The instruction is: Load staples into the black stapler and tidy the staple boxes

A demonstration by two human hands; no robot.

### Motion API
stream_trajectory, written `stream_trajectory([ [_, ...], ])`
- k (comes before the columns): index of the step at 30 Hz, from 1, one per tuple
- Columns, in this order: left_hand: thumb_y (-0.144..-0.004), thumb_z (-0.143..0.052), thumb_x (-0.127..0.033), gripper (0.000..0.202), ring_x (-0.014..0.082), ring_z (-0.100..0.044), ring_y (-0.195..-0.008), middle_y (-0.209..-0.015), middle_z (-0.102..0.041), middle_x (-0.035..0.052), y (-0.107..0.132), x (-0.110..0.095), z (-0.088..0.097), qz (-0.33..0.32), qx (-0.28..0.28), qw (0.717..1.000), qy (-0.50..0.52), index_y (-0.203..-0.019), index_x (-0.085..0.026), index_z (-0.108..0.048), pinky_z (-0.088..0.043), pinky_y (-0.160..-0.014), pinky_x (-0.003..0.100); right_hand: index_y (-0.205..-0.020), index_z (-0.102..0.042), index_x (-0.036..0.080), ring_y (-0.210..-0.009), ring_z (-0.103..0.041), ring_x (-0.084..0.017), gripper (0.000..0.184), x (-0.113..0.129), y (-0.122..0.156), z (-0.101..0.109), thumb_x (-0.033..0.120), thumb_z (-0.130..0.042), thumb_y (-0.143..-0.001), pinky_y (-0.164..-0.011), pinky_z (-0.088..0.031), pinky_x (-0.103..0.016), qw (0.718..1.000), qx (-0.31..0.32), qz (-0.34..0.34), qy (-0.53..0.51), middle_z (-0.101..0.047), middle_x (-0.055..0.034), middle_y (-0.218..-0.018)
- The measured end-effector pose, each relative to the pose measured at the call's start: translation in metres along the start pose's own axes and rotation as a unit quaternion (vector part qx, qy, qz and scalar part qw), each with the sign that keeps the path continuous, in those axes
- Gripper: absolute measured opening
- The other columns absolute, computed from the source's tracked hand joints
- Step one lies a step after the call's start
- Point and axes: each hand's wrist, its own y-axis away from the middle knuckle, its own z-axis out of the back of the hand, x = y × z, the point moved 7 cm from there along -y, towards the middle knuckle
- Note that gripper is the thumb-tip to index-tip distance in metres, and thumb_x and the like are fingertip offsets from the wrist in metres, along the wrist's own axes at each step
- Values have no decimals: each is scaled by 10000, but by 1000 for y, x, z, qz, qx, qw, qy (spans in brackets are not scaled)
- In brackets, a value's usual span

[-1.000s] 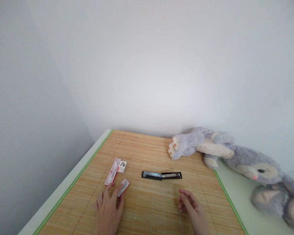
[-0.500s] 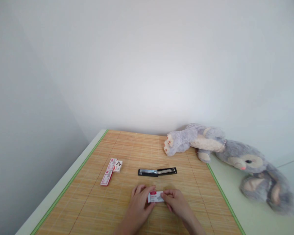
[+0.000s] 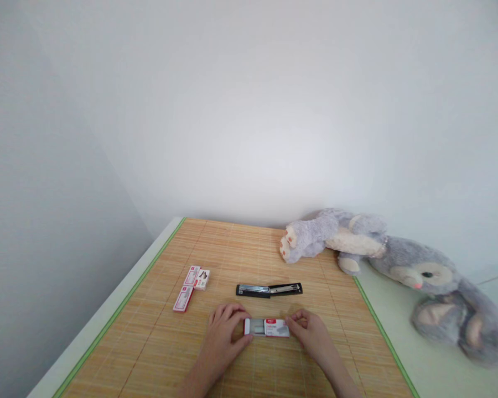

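Observation:
Both hands hold a small red-and-white staple box (image 3: pixel 266 327) low over the bamboo mat (image 3: pixel 240 354). My left hand (image 3: pixel 223 331) pinches its left end, where the inner tray is slid partly out. My right hand (image 3: pixel 309 331) pinches the right end of the sleeve. Just beyond the box lies a black stapler (image 3: pixel 269 289), swung open flat. To the left, three more staple boxes (image 3: pixel 193 282) rest on the mat.
A grey plush rabbit (image 3: pixel 398 265) lies along the wall at the right, its feet over the mat's far right corner. White walls close in behind and on the left. The mat's green edge (image 3: pixel 120 312) runs along the pale table.
My left hand carried a staple box from the left group to the middle, where my right hand joined it. Since half a second ago the inner tray has slid out to the left.

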Motion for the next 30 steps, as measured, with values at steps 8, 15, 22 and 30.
stream_trajectory([
  [8,-855,-765,-421,365,285,-499,-1262,-1313,-627,11,0,-3,-1,-2,5,1000,10,-1209,-381,-685,-367,-1067,443,-850,-817,262,-833,-704,-262,151,96,-9,-38,294,-670,-831,-748,-421,-314,964,61,149,214,-788,-74,-846],
  [15,-834,-785,-422,332,264,-543,-1142,-1145,-659,13,1,-3,1,14,-2,1000,14,-1152,-369,-710,-382,-979,399,-788,-798,237,-797,-704,-242,131,113,-17,-51,220,-670,-805,-746,-428,-302,934,115,220,258,-780,-71,-804],
  [22,-820,-801,-388,338,228,-563,-1053,-1021,-688,-34,-1,-5,2,8,7,1000,24,-1142,-376,-698,-346,-966,382,-925,-747,223,-660,-622,-139,130,89,-9,-17,273,-629,-905,-598,-389,-223,957,111,223,146,-729,12,-744],
  [30,-831,-787,-386,318,239,-559,-1054,-1030,-695,-26,-1,-9,4,8,12,1000,26,-1135,-367,-695,-337,-967,389,-899,-695,226,-756,-622,-140,82,83,3,-24,213,-614,-901,-679,-423,-232,965,65,243,76,-689,11,-833],
])
